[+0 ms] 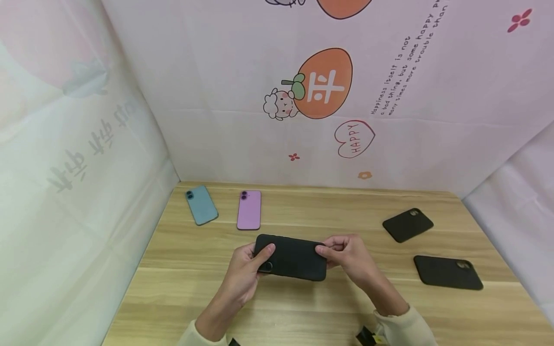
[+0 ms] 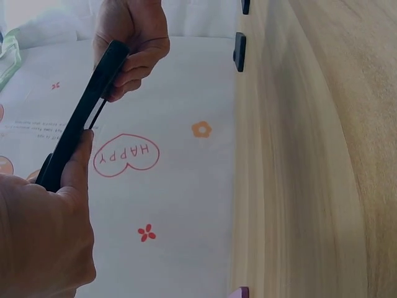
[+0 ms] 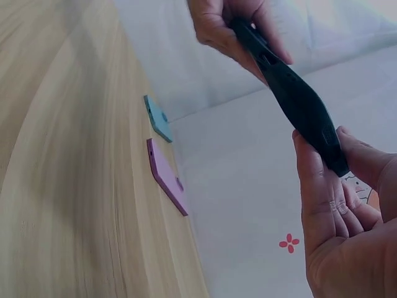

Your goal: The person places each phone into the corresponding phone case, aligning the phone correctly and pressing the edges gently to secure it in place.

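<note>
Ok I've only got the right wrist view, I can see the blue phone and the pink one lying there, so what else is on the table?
Observer: A black case toward the right side of the table, and a second black case nearer the person.
Operator: Which end of the held case has its camera area?
Observer: The end in the left hand, just beside the thumb.
Operator: Any lettering behind the table in English?
Observer: Yes, a red heart with HAPPY inside it.
</note>
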`<state>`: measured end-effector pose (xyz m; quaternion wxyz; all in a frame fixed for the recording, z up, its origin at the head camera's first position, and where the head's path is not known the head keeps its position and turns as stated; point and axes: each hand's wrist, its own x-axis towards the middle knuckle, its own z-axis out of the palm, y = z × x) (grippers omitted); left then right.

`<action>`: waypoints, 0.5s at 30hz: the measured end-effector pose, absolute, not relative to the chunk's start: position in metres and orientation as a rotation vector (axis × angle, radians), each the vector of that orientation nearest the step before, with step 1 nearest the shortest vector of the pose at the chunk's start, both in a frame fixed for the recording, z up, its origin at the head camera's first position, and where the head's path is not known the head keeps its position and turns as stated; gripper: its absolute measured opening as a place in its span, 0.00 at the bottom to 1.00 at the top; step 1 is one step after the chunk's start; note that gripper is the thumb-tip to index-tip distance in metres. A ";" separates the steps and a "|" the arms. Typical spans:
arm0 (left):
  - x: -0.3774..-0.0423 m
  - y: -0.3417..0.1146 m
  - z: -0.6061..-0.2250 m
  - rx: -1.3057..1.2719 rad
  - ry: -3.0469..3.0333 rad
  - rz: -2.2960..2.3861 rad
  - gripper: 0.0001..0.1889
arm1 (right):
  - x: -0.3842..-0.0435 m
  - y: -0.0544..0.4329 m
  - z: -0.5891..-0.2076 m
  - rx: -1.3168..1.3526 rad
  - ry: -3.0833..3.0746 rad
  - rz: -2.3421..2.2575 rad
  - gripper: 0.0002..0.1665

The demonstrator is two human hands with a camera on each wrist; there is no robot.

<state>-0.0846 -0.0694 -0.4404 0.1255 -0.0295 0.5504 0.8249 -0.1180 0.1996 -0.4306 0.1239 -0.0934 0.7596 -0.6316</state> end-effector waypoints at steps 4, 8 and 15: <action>-0.085 -0.070 -0.442 -0.083 1.589 2.395 0.22 | -0.119 0.202 -0.431 -0.296 2.182 -1.844 0.15; -0.085 -0.070 -0.442 -0.080 1.580 2.404 0.23 | -0.119 0.201 -0.432 -0.267 2.141 -1.879 0.14; -0.084 -0.067 -0.438 -0.086 1.577 2.453 0.21 | -0.118 0.197 -0.435 -0.154 2.075 -1.972 0.11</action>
